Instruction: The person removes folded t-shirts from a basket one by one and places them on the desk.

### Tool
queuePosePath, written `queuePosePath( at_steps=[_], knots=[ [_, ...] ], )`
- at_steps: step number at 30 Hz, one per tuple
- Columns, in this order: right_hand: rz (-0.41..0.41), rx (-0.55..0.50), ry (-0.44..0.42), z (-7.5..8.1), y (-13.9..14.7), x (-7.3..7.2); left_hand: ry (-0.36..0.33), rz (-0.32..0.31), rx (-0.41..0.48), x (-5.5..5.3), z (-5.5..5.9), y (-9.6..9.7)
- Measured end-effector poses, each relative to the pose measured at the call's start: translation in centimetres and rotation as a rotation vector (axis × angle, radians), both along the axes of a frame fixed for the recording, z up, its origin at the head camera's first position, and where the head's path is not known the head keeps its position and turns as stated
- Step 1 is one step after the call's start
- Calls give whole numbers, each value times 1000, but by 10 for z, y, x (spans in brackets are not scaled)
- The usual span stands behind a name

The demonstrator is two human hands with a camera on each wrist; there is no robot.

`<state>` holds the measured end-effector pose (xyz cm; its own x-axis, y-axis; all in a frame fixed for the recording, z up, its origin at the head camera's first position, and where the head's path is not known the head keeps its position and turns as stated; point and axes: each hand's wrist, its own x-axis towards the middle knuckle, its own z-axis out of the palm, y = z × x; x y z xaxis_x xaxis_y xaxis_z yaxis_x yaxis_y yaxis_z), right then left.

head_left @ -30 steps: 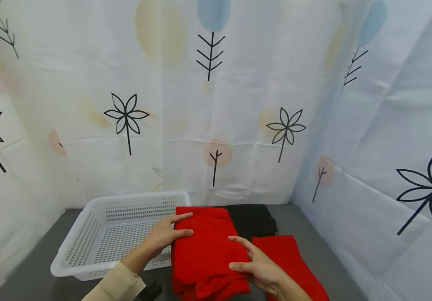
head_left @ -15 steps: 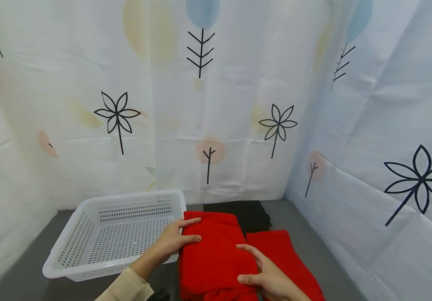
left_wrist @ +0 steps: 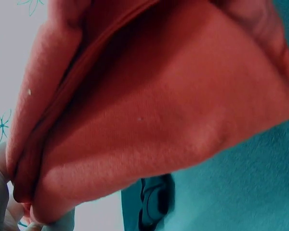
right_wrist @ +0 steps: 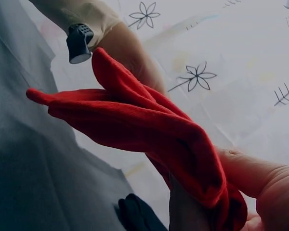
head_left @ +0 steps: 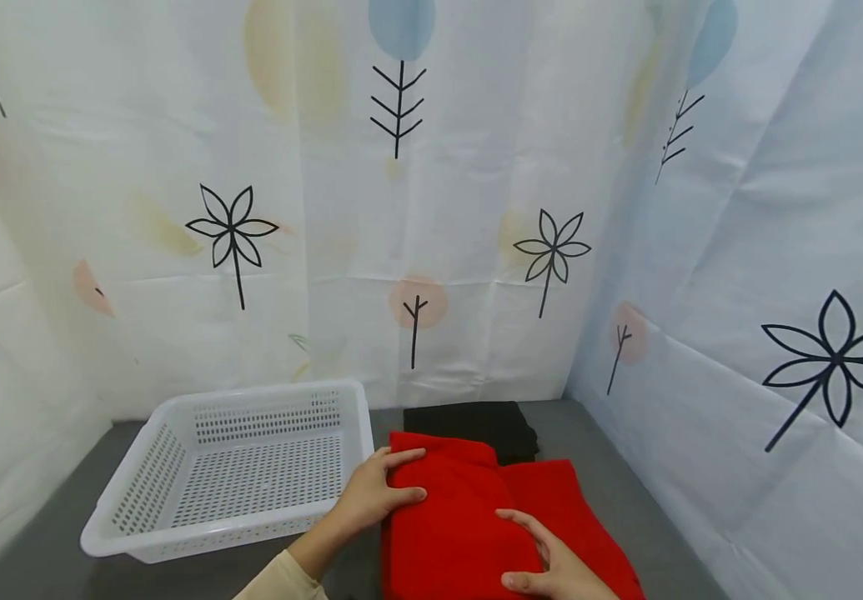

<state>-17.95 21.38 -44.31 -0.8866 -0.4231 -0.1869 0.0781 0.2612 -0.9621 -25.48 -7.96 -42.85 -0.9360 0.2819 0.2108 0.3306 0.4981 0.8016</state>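
Note:
Both my hands grip a folded red cloth (head_left: 449,508) with a soft, fleecy look. My left hand (head_left: 374,496) pinches its far left edge, thumb on top and other fingers mostly underneath. On the lower right edge, my right hand (head_left: 551,567) holds it with the thumb above. The right wrist view shows the red cloth (right_wrist: 149,127) raised off the table, its layers spread at one end. A second red cloth (head_left: 569,508) lies flat to the right, partly covered from sight by the held one. A folded black cloth (head_left: 476,421) lies behind.
A white plastic basket (head_left: 266,423) with perforated walls stands on the left, nothing visible inside it. Grey fabric covers the table (head_left: 611,467). White patterned curtains (head_left: 476,167) hang close behind and on both sides.
Both hands have carried the red cloth rightward and nearer to me, away from the basket and over part of the second red cloth. The head view has shifted slightly.

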Motion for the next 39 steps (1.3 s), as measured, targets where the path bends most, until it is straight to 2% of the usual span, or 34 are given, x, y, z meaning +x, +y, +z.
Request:
queuePosePath(
  at_steps=[3, 6, 15, 19, 25, 33, 39],
  knots=[
    [10, 6, 27, -6, 4, -1, 10, 10, -9, 3, -3, 5],
    [29, -43, 10, -14, 7, -2, 15, 7, -19, 4, -8, 9],
    [116, -269, -92, -35, 16, -4, 6, -6, -11, 6, -25, 18],
    [128, -320, -135, -42, 15, -5, -15, 12, -2, 6, -34, 19],
    [80, -262, -104, -51, 11, -6, -41, 38, 49, 5, -50, 21],
    [16, -198, -152, -64, 7, -11, -80, 71, 99, 4, -72, 24],
    [-11, -105, -117, -69, 3, -15, -109, 67, 141, 1, -84, 22]
  ],
)
